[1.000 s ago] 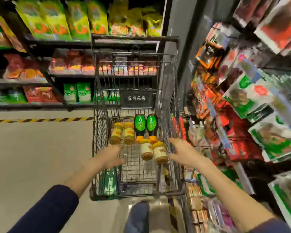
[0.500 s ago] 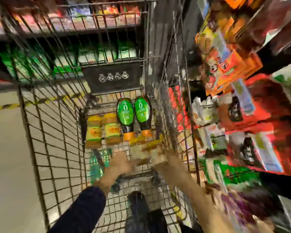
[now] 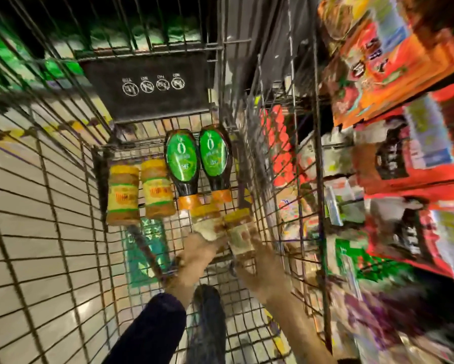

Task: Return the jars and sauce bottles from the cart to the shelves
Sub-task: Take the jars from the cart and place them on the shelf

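Inside the wire cart (image 3: 63, 206), two yellow-labelled jars (image 3: 123, 195) (image 3: 159, 191) lie side by side at the far left. Beside them lie two dark sauce bottles with green labels (image 3: 182, 164) (image 3: 214, 158), orange caps toward me. Nearer me are two white-labelled jars with yellow lids. My left hand (image 3: 198, 252) wraps the base of the left one (image 3: 207, 223). My right hand (image 3: 264, 264) closes around the right one (image 3: 240, 232). The view is blurred, so finger detail is soft.
Shelves of red, orange and green packets (image 3: 404, 153) run close along the cart's right side. A black plate with white icons (image 3: 147, 88) hangs on the cart's far end. Pale floor with a yellow-black stripe (image 3: 23, 132) lies to the left. My leg (image 3: 210, 319) shows below.
The view has dropped down into the cart. Both hands moved from the cart's near rim down onto the two white-labelled jars.
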A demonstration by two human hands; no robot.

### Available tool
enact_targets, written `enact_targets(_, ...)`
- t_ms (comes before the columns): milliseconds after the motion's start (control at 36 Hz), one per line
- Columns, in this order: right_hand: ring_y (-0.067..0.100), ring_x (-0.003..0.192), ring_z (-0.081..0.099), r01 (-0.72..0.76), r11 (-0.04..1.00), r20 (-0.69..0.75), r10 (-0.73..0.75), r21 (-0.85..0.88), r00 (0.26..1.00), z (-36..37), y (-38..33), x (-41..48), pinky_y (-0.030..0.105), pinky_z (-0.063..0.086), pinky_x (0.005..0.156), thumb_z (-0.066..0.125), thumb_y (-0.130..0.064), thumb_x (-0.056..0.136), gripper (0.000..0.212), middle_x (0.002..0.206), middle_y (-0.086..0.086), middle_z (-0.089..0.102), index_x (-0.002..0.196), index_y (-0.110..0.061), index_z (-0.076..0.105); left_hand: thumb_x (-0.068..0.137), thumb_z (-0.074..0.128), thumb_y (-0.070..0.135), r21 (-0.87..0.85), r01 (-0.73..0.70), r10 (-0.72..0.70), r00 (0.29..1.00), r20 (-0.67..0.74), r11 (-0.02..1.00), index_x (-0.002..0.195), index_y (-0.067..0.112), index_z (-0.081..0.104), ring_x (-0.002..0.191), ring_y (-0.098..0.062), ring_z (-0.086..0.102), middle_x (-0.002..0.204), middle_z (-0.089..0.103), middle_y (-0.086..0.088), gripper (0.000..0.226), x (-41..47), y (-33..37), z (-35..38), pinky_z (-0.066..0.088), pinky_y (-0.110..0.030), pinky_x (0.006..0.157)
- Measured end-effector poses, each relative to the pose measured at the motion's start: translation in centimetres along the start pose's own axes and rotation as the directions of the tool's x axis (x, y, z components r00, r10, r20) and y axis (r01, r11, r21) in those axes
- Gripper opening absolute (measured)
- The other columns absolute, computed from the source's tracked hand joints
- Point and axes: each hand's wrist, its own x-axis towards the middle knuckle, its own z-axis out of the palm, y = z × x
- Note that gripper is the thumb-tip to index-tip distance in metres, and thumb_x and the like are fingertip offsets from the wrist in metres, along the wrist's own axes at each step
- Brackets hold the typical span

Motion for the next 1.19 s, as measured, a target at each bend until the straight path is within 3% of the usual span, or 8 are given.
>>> enact_targets(389,0.027,0.127,0.043,-0.227,0.972,0.124,0.233,-0.061,0.964,0.3,-0.5,1.1,0.041,0.041,0.104,0.065,-0.021,0.08,0.07,0.138,0.009,0.043,0.141,-0.015,0.031,0.066,0.084,0.026,-0.356,0.092,-0.028,0.983,0.18,0.93,0.114,0.019,0.062,0.103,-0.017,0.062,0.105,0.068,0.001,0.053,-2.2,-2.3,-4.0,0.045,-0.02,0.083)
enact_targets(500,0.022,0.093,0.064,-0.302,0.952,0.047,0.3,0.039,0.953,2.0,0.8,3.2,0.037,0.058,0.075,0.064,-0.015,0.071,0.057,0.113,0.004,0.059,0.121,-0.027,0.039,0.066,0.083,0.025,-0.413,0.088,0.015,0.971,0.239,0.907,0.11,0.022,0.063,0.087,-0.005,0.066,0.096,0.071,0.002,0.048,-4.7,-2.5,-6.6,0.049,-0.012,0.069)
enact_targets(583,0.017,0.084,0.057,-0.325,0.946,0.0,0.325,0.0,0.946,2.5,0.7,3.8,0.016,0.044,0.058,0.062,-0.012,0.078,0.037,0.098,0.0,0.056,0.11,-0.017,0.046,0.069,0.08,0.019,-0.47,0.081,0.052,0.963,0.265,0.879,0.111,0.016,0.061,0.058,0.005,0.064,0.085,0.07,0.003,0.046,-6.8,-2.2,-8.4,0.055,-0.016,0.067)
enact_targets(695,0.018,0.075,0.064,-0.376,0.927,-0.072,0.375,-0.003,0.924,3.4,1.0,4.8,0.027,0.053,0.058,0.06,-0.03,0.083,0.022,0.09,0.005,0.067,0.097,-0.014,0.057,0.037,0.087,0.057,-0.457,0.068,0.084,0.949,0.304,0.887,0.118,0.02,0.059,0.092,-0.013,0.065,0.104,0.071,-0.002,0.093,-8.4,-2.6,-10.1,0.049,-0.036,0.089)
enact_targets(806,0.008,0.059,0.057,-0.402,0.916,-0.043,0.401,0.001,0.915,3.2,0.6,5.3,0.011,0.033,0.039,0.057,-0.019,0.088,0.012,0.085,0.005,0.067,0.09,-0.008,0.062,0.029,0.08,0.061,-0.449,0.076,0.059,0.959,0.278,0.89,0.105,0.032,0.06,0.101,-0.012,0.062,0.101,0.071,0.005,0.083,-9.2,-2.7,-11.1,0.046,-0.03,0.091)
enact_targets(945,0.011,0.072,0.066,-0.331,0.939,0.034,0.329,0.091,0.944,3.9,1.3,5.9,0.018,0.05,0.055,0.076,-0.039,0.066,0.039,0.083,-0.002,0.069,0.093,-0.014,0.064,0.056,0.076,0.044,-0.447,0.058,0.074,0.96,0.271,0.893,0.089,0.037,0.058,0.088,0.003,0.057,0.081,0.069,0.018,0.038,-9.6,-2.5,-11.7,0.044,-0.02,0.079)
enact_targets(1139,0.007,0.085,0.067,-0.327,0.939,0.24,0.295,0.106,0.925,5.3,1.8,7.6,0.03,0.057,0.077,0.078,-0.045,0.055,0.055,0.09,-0.01,0.07,0.104,-0.026,0.06,0.028,0.079,0.07,-0.446,0.07,0.064,0.959,0.277,0.892,0.093,0.036,0.059,0.096,-0.003,0.06,0.095,0.069,0.011,0.076,-9.5,-3.0,-12.5,0.044,-0.022,0.081)
enact_targets(1195,0.007,0.086,0.066,-0.321,0.943,0.237,0.293,0.089,0.926,5.4,1.7,7.7,0.028,0.056,0.076,0.081,-0.044,0.055,0.058,0.092,-0.012,0.069,0.107,-0.026,0.06,0.044,0.078,0.06,-0.441,0.065,0.07,0.957,0.281,0.895,0.092,0.036,0.058,0.093,0.001,0.058,0.092,0.068,0.013,0.057,-9.6,-2.9,-12.6,0.044,-0.023,0.084)
